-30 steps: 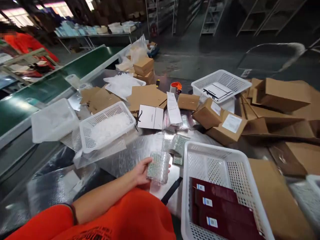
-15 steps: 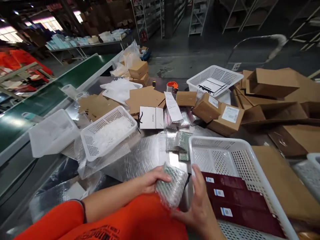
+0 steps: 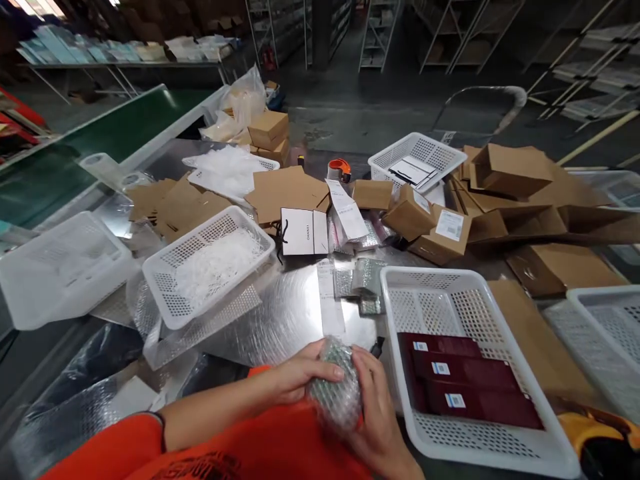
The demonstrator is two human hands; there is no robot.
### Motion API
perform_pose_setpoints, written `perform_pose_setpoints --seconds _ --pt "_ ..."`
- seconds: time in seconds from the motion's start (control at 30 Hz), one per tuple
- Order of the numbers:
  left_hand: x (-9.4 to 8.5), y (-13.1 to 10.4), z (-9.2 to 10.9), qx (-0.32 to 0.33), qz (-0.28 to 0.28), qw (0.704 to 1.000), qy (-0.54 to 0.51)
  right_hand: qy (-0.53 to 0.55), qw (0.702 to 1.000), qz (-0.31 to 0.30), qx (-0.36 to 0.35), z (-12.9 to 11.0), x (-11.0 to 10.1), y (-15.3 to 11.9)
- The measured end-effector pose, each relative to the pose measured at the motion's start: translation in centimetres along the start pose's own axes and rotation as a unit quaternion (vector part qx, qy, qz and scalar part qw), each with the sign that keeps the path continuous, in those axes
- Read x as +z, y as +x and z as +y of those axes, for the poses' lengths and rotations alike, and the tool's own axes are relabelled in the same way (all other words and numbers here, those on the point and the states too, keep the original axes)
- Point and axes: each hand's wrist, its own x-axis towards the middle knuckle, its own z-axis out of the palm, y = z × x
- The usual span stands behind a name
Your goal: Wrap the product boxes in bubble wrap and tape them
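Note:
Close to my body, a small bubble-wrapped package (image 3: 336, 393) with a greenish tint is held between both hands. My left hand (image 3: 307, 373) grips it from the left, thumb lying across its top. On its right side, the fingers of my right hand (image 3: 373, 400) are closed around the edge; what is inside the wrap is unclear. Similar bubble-wrapped packages (image 3: 369, 277) lie just beyond on the metal table. To the right of my hands stands a white perforated basket (image 3: 493, 333) holding dark red boxes (image 3: 470, 373) with white-and-blue labels.
White paper shreds (image 3: 220, 267) fill a basket (image 3: 165, 300) on the left. A white CHANEL bag (image 3: 303, 231), paper slips (image 3: 346, 210), an orange tape dispenser (image 3: 340, 168) and cardboard boxes (image 3: 440, 233) stand farther back. A green conveyor (image 3: 100, 143) runs along the left.
My right hand has moved in from the right and closed on the bubble-wrapped package. The package sits slightly lower and looks more tightly folded. The view has turned a little to the right.

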Motion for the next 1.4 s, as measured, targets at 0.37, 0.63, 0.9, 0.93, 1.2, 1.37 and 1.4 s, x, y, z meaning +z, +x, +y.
perform_pose_setpoints --seconds 0.37,0.63,0.9,0.93,1.2,1.37,1.4 --pt "-1.8 3.4 -1.1 0.015 0.038 0.999 -0.017 0.012 0.994 -0.101 0.047 2.6 0.0 1.7" --pt "-2.6 7.7 -1.8 0.058 0.111 0.992 0.020 0.008 0.987 -0.160 0.033 7.5 0.2 2.2" --pt "-7.1 11.7 3.9 0.119 0.295 0.947 0.036 -0.132 0.966 -0.190 0.113 19.4 0.9 11.6" --pt "-7.2 11.9 4.7 0.124 0.288 0.949 0.032 -0.157 0.958 -0.218 0.105 20.6 1.2 12.7" --pt "-6.6 16.5 7.1 0.090 0.184 0.977 -0.067 -0.215 0.936 -0.277 0.010 25.8 1.6 12.9" --pt "-5.2 20.6 7.1 0.074 0.176 0.979 -0.065 -0.174 0.957 -0.233 0.004 26.6 1.8 12.0" --pt "-5.0 20.9 7.2 0.067 0.183 0.978 -0.071 -0.153 0.965 -0.214 0.010 26.4 2.1 11.9"
